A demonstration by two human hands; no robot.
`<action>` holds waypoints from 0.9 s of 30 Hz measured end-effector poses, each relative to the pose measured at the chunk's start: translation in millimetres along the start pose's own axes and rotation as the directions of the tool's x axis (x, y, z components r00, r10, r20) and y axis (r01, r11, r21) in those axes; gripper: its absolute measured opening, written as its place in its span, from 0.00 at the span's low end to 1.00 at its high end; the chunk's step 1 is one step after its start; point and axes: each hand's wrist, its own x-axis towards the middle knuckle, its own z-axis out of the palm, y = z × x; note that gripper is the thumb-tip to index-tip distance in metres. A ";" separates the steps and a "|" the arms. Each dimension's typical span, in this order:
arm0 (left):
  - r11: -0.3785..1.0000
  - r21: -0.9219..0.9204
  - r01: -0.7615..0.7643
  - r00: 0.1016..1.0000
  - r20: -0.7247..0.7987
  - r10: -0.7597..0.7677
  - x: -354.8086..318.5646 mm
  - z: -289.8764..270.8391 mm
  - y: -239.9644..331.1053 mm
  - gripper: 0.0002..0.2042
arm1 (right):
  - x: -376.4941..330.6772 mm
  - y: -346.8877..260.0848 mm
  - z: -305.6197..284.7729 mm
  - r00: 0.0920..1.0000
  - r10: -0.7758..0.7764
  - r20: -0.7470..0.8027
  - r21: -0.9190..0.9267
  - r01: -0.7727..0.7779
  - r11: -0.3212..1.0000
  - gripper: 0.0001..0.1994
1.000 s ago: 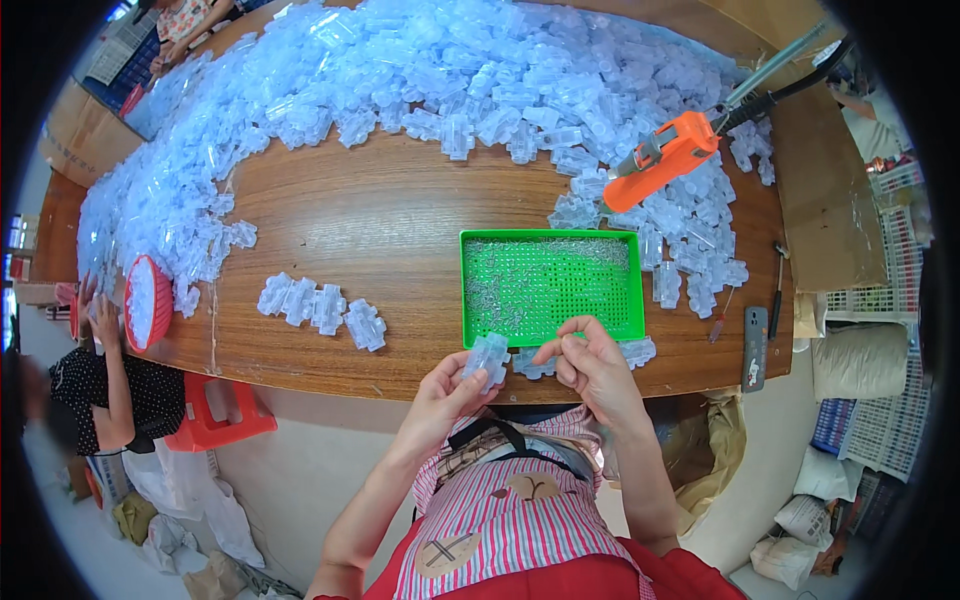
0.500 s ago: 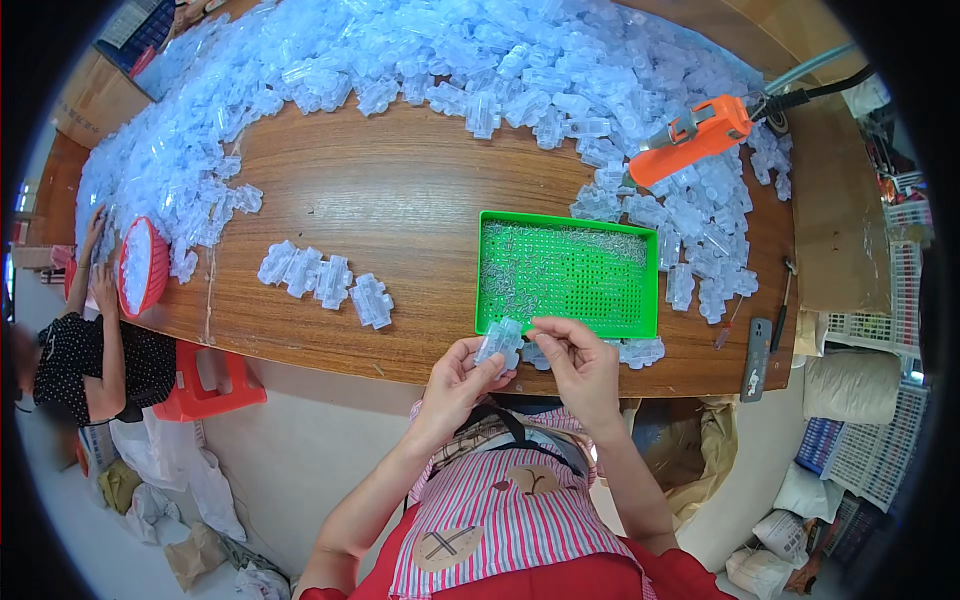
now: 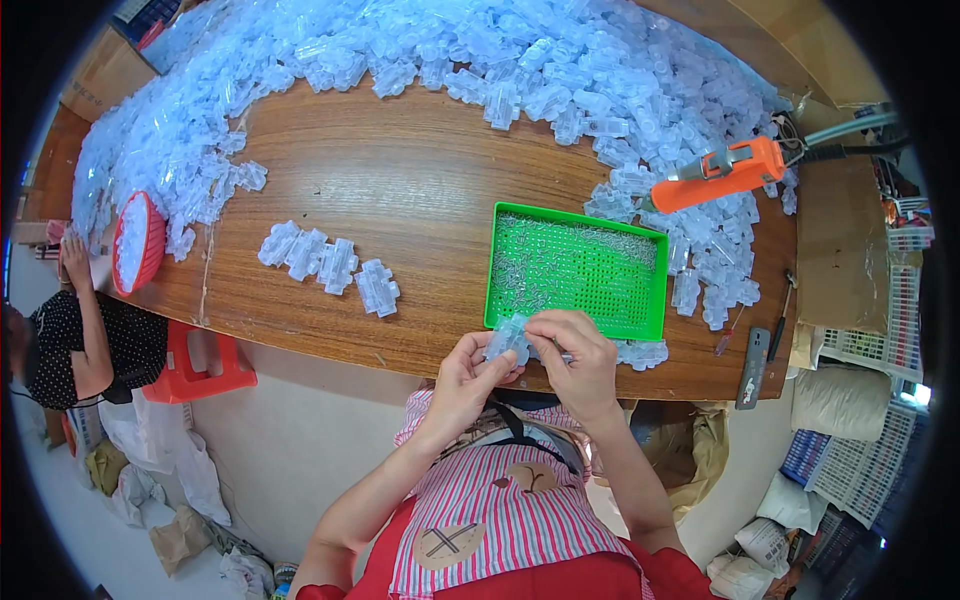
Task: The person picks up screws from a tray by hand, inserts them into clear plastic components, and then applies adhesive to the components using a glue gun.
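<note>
Between the thumb and fingers of my left hand (image 3: 470, 378) is a clear plastic part (image 3: 507, 338), held over the table's front edge. My right hand (image 3: 578, 362) is closed in a pinch at the right side of this part; whatever its fingertips hold is too small to make out. Just beyond both hands lies a green perforated tray (image 3: 665, 295) with many tiny metal pieces (image 3: 520, 262), thickest along its left and far sides. Several similar clear parts (image 3: 338, 265) sit in a slanting row to the left. More of them partly show beside my right hand.
A huge heap of clear parts (image 3: 420, 40) curves round the far side of the wooden table (image 3: 380, 160). An orange electric screwdriver (image 3: 725, 175) hangs at the right. A dark grey flat object (image 3: 753, 368) lies near the right corner. A person (image 3: 85, 340) sits left, by a red basket (image 3: 150, 245).
My right fingertips have moved in onto the plastic part. The view has shifted slightly, and the other person's hands by the heap have moved.
</note>
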 end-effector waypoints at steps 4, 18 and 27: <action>1.000 -0.006 -0.006 1.000 0.005 0.007 -0.1 0.3 -0.1 0.15 | 1.7 -1.1 -1.1 1.000 0.024 0.012 -0.002 -0.024 1.000 0.04; 1.000 -0.001 -0.002 1.000 -0.015 0.002 -1.5 2.1 -0.1 0.15 | 2.6 -3.0 -1.6 0.998 0.028 0.048 -0.026 -0.027 0.999 0.08; 1.000 -0.004 0.018 1.000 0.007 -0.018 -8.6 10.1 20.4 0.14 | 5.7 7.1 -26.4 0.755 0.518 0.402 0.894 -0.446 -0.044 0.17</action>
